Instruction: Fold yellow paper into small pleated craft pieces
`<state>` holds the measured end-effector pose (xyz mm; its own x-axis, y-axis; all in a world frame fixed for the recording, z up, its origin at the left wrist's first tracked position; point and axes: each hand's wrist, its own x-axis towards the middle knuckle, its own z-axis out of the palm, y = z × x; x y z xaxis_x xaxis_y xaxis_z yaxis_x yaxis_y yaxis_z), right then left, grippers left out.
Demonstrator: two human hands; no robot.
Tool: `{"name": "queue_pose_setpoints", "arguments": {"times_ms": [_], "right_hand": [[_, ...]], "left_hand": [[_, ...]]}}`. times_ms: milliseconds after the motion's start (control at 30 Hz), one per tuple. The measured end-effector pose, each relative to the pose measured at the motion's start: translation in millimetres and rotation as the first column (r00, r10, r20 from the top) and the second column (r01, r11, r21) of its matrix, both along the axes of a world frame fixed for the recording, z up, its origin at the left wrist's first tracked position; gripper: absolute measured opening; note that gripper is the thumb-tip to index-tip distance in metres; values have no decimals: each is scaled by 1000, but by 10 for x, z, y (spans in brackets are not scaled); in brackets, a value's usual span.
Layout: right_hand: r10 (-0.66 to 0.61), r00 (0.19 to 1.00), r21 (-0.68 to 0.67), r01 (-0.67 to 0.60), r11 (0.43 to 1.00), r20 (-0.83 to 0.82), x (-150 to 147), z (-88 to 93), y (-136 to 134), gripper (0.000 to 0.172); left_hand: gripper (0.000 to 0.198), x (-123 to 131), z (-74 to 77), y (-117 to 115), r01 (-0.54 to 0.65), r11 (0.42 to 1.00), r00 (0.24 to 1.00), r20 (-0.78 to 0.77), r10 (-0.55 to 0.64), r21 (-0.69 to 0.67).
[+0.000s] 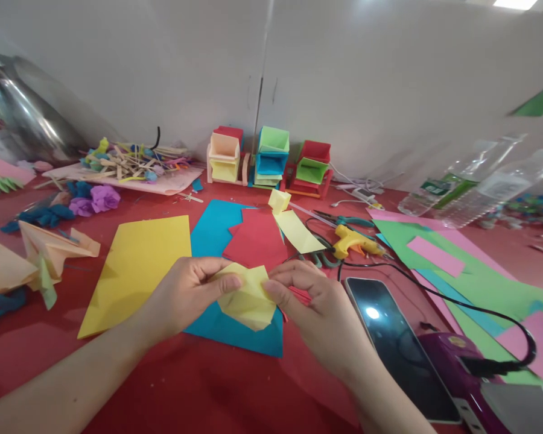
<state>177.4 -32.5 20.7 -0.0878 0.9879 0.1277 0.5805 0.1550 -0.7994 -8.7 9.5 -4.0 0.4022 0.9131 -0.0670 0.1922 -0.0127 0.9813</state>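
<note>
Between my two hands is a piece of pale yellow folded paper (250,301), creased and bulging a little. My left hand (187,295) pinches its left side, thumb on the near face. On the right edge, my right hand (314,301) grips it between thumb and fingers. Below and behind it lie blue paper (235,334) and red paper (257,238). A yellow sheet (138,268) lies to the left. Just beyond my hands are a pale yellow paper strip (300,231) and a small yellow folded paper piece (279,201).
Folded paper boxes (271,160) stand in stacks along the wall. A yellow glue gun (355,242) and pliers (348,220) lie right of centre. A phone (398,343), a purple device with a black cable (452,361), green paper (470,271) and plastic bottles (479,181) occupy the right.
</note>
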Motion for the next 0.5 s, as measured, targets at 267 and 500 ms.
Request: {"name": "queue_pose_setpoints", "arguments": {"times_ms": [267, 500], "right_hand": [[-6, 998, 80, 11, 997, -64, -14, 10, -21, 18], [-17, 997, 165, 28, 986, -70, -30, 7, -31, 16]], "left_hand": [[22, 51, -51, -4, -181, 984, 974, 140, 180, -7], [26, 92, -3, -123, -356, 905, 918, -91, 385, 231]]}}
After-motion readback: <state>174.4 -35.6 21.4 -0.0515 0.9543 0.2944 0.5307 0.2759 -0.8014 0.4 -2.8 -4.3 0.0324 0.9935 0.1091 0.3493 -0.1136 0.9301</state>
